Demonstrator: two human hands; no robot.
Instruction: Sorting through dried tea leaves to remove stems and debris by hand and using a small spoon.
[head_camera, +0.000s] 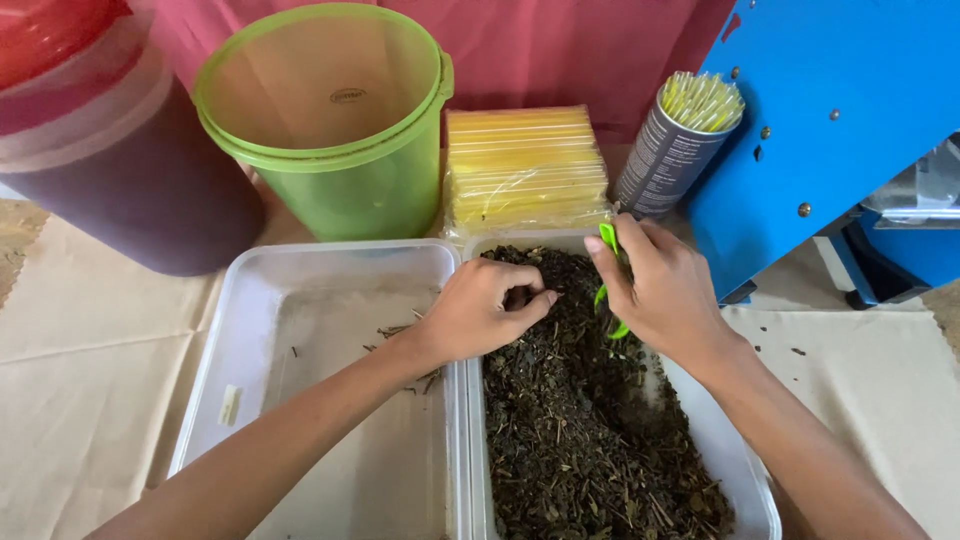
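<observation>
Left hand curled loosely, pinching dark dried leaves inside clear plastic tub; right hand closed around small green plastic scoop.

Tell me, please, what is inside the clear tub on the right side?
The right tub is filled with dark dried leaves. The left hand pinches some, and the right hand holds a green tool. The tub's bottom is covered.

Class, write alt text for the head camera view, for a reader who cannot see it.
Two bare hands work in a clear tub of dark dried leaves: the left hand pinches some, the right hand holds green tweezers. A nearly empty tub sits alongside, with a green bucket and yellow straws behind.
</observation>
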